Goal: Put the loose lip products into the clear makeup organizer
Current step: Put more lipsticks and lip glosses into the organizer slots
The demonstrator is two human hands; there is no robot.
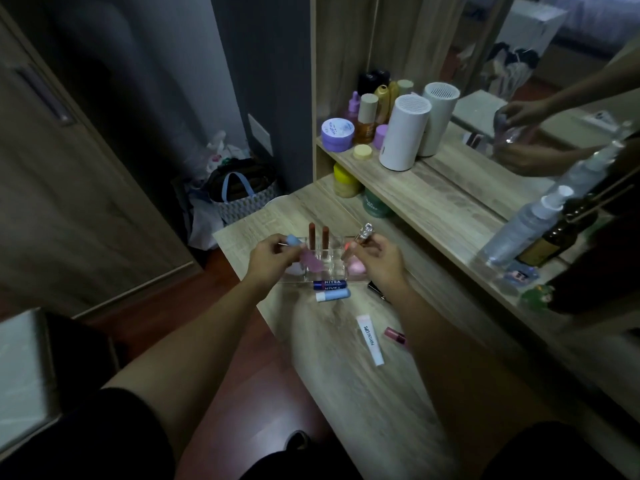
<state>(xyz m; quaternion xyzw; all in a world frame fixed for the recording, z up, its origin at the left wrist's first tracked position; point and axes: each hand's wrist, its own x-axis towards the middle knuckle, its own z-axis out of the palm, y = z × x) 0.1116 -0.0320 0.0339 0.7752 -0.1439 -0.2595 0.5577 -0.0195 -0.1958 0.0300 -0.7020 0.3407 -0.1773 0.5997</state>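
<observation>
The clear makeup organizer (323,258) stands at the far left end of the wooden table, with two brown-red lipsticks (318,234) upright in its back slots. My left hand (268,254) is shut on a blue-capped lip balm (293,240) at the organizer's left side. My right hand (375,259) holds a lipstick with a silver ornate cap (363,233) over its right side. A dark blue Nivea stick (327,284) and a light blue balm (333,294) lie just in front of the organizer. A white lip tube (370,339) and a pink gloss (394,335) lie nearer me.
A raised shelf (433,188) with a mirror carries bottles, a purple jar (337,134) and a white cylinder (403,131). Spray bottles (526,225) and a dark bottle stand at the right. Pink sponges (355,266) sit in the organizer. Bags (242,199) lie on the floor.
</observation>
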